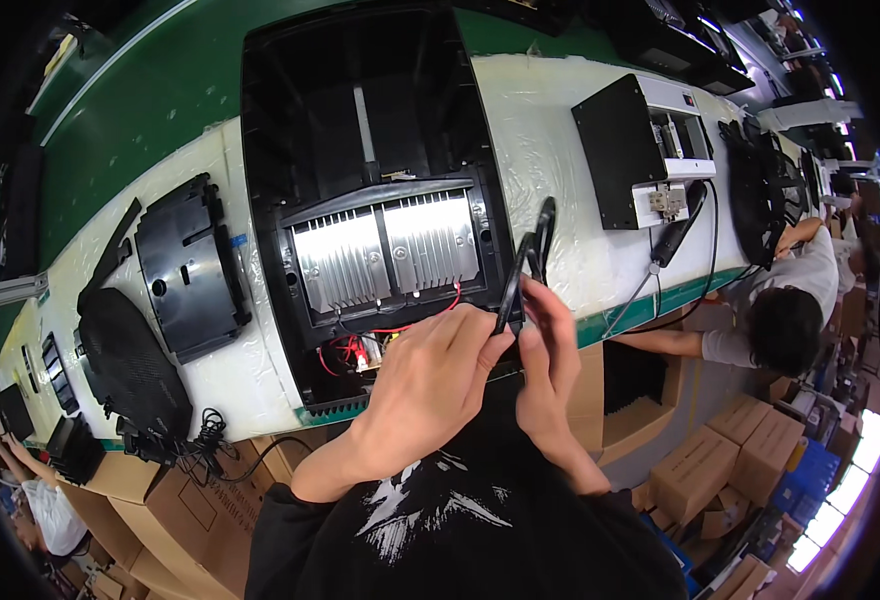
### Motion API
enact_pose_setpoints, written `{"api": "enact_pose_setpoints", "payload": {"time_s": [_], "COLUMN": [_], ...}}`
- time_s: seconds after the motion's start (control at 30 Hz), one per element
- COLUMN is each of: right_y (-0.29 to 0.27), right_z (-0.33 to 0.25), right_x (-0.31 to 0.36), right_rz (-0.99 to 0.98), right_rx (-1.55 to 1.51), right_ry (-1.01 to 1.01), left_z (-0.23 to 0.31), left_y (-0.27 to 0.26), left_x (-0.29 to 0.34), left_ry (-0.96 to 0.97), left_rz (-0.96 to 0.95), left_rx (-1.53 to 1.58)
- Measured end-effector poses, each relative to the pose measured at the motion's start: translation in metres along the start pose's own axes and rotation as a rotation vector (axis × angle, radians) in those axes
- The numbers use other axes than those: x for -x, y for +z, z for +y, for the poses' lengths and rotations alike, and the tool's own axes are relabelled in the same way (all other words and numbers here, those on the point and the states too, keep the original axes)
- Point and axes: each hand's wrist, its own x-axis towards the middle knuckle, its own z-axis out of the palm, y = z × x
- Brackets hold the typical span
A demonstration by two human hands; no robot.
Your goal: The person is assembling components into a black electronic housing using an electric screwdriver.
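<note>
Both my hands are closed around a thin black looped strip point(546, 222), whose exact kind I cannot make out. My left hand point(425, 385) pinches its lower end, and my right hand point(550, 365) grips it beside that with fingers and thumb. The strip's loop sticks up past my fingers at the right edge of a large open black casing point(256, 150). Inside the casing sit two finned silver heatsinks, a left one point(335, 262) and a right one point(435, 245). Red wires point(332, 352) and small parts show near my left hand, which partly hides them.
On the white-covered bench point(530, 110), a glossy black panel point(185, 270) and a black mesh cover point(130, 355) lie left. Right stands a black-and-white unit point(620, 150) with cables. A co-worker point(785, 320) reaches in from the right. Cardboard boxes point(710, 455) are piled below.
</note>
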Motion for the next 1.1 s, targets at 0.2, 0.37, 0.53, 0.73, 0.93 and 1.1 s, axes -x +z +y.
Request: {"api": "enact_pose_setpoints", "payload": {"time_s": [0.2, 0.37, 0.53, 0.73, 0.93, 1.1], "right_y": [0.018, 0.018, 0.014, -0.018, -0.025, -0.04], "right_z": [0.023, 0.039, 0.039, -0.002, -0.051, -0.083], "right_x": [-0.001, -0.005, -0.005, -0.04, -0.087, -0.077], "right_rz": [0.17, 0.146, 0.13, 0.431, -0.235, 0.003], "right_rx": [0.036, -0.024, 0.096, 0.469, 0.707, 0.82], "right_ry": [-0.034, -0.105, -0.171, -0.908, -0.926, -1.003], "left_z": [-0.004, -0.001, 0.003, -0.002, -0.006, -0.003], "left_y": [0.006, 0.003, 0.002, 0.003, 0.006, 0.007], "left_x": [-0.004, 0.001, -0.003, -0.005, 0.0, -0.001], "left_ry": [0.234, 0.247, 0.185, 0.307, 0.279, 0.171], "left_rz": [0.107, 0.082, 0.061, 0.044, -0.082, 0.015], "left_rx": [0.034, 0.149, 0.265, 0.104, -0.087, 0.033]}}
